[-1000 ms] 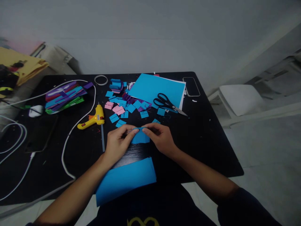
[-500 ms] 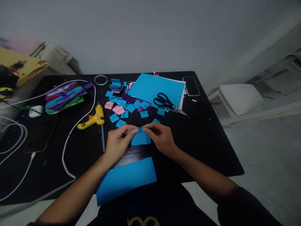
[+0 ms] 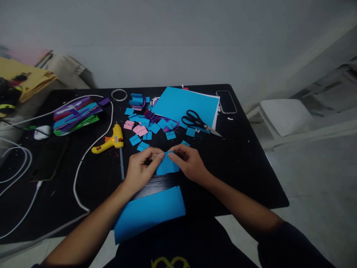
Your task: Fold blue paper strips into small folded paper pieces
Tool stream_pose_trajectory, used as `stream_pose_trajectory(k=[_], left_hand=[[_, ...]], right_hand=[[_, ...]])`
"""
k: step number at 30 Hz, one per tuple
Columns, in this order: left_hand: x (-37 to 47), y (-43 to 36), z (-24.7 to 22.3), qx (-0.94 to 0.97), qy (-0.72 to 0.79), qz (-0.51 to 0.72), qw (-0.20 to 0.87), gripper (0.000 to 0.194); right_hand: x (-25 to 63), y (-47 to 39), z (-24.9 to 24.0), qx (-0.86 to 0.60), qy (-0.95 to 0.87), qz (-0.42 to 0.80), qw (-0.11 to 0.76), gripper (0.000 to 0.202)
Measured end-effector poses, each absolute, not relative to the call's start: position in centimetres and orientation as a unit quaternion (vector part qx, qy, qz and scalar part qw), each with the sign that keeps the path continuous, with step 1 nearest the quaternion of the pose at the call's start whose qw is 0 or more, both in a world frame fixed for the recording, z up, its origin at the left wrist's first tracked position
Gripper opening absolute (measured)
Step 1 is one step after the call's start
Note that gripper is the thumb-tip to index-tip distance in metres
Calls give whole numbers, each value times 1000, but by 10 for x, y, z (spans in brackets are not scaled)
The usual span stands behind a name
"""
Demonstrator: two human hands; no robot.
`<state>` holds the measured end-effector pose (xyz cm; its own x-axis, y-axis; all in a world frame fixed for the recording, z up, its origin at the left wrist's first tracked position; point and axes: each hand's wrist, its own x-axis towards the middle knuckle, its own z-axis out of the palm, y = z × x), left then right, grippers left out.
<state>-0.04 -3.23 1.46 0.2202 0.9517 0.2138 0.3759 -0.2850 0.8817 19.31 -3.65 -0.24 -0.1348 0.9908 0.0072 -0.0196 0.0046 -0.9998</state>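
Observation:
A small blue paper piece (image 3: 167, 166) is held between both my hands, just above the black table. My left hand (image 3: 142, 166) pinches its upper left edge with thumb and fingers. At the upper right, my right hand (image 3: 189, 162) grips the same paper, thumb on the near face. Close to my body lie larger blue paper sheets (image 3: 150, 212), stacked slightly askew. Beyond my hands are scattered small blue folded squares (image 3: 155, 128) and a few pink folded squares (image 3: 140, 130). Black-handled scissors (image 3: 201, 124) rest on a big blue sheet (image 3: 186, 104).
To the left lies a yellow glue gun (image 3: 113, 141) with its glue stick pointing toward me. A white cable (image 3: 80, 163) loops across the table (image 3: 237, 175). Colored paper bundles (image 3: 76, 114), a tape roll (image 3: 119, 95) and a phone (image 3: 226, 102) sit farther back. A white stool (image 3: 287, 115) stands right.
The blue paper's lower edge has dropped a little toward me and more of its face shows. My thumbs have shifted slightly on it. The other things have stayed put.

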Motion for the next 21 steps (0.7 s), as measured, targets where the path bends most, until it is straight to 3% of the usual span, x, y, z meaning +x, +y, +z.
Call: stream_pose_trajectory(k=[14,21], left_hand=[[2,-28,13,703,463,355,406,19],[3,-29,13,692,480,360,401,23]], right_hand=[[199,-30,3,-466,-496,548,486,15],[201,-28,3,-482,-449,566,495,25]])
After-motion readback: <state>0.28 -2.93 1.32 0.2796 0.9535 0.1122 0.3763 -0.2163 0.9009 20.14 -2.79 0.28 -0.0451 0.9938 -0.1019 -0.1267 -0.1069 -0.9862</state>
